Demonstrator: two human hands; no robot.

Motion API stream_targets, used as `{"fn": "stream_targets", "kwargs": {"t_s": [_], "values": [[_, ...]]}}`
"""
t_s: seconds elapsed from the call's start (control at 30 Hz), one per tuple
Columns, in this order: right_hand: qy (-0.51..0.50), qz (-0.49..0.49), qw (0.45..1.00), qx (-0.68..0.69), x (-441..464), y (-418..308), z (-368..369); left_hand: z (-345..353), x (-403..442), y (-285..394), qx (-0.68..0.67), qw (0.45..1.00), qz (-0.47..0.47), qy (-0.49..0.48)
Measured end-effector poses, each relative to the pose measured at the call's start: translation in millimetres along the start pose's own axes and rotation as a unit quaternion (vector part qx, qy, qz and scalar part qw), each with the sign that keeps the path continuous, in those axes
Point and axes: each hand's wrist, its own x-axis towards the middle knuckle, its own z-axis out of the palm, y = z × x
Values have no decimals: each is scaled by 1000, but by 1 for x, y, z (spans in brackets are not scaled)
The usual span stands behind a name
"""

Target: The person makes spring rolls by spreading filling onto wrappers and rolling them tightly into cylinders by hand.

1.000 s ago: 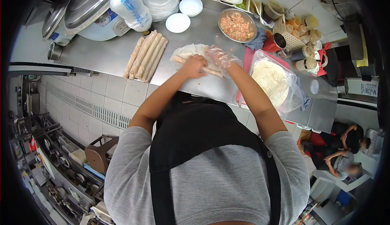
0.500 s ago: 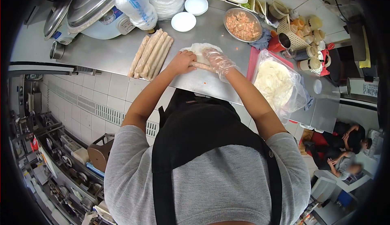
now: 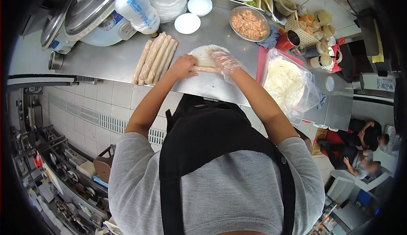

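A thin round white wrapper [image 3: 206, 53] lies on the steel counter, its near edge folded over a line of pinkish filling to form a roll [image 3: 205, 69]. My left hand [image 3: 183, 66] is bare, with its fingers curled over the roll's left end. My right hand [image 3: 227, 61], in a clear plastic glove, has its bent fingers at the wrapper's right side; the glove blurs its fingertips. Several finished rolls [image 3: 156, 59] lie stacked left of my left hand. A metal bowl of pinkish chopped filling [image 3: 249, 24] stands beyond my right hand.
Right of my hands, a plastic-lined tray [image 3: 260, 72] holds a pile of white wrappers [image 3: 283, 82]. White bowls [image 3: 187, 23], plastic-wrapped stacks [image 3: 167, 2] and a large lidded pot [image 3: 95, 8] stand at the back left. Sauce bottles in a basket [image 3: 299, 27] stand back right. Two people sit far right.
Both hands stay at the wrapper. The near roll now lies straighter across, with its filling more visible between my hands. The whole view has shifted slightly.
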Motion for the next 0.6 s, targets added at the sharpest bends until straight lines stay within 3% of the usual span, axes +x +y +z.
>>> {"fn": "stream_targets", "kwargs": {"t_s": [0.1,0.17,0.3,0.37,0.5,0.6], "values": [[-69,-15,997,26,-9,-40,-33,-4,-10,-3,-10,999,-40,23],[-39,-2,975,220,-20,-71,-44,-1,-14,-1,3,998,-39,45],[15,-47,980,192,-12,-51,24,2,-16,-7,-7,998,-31,63],[130,-139,970,151,-25,-22,41,2,-19,-4,4,998,-29,62],[105,-110,980,131,-64,9,24,6,-20,-9,-18,997,-32,74],[173,-98,963,183,-85,17,15,3,-21,-13,-59,992,-23,111]]}}
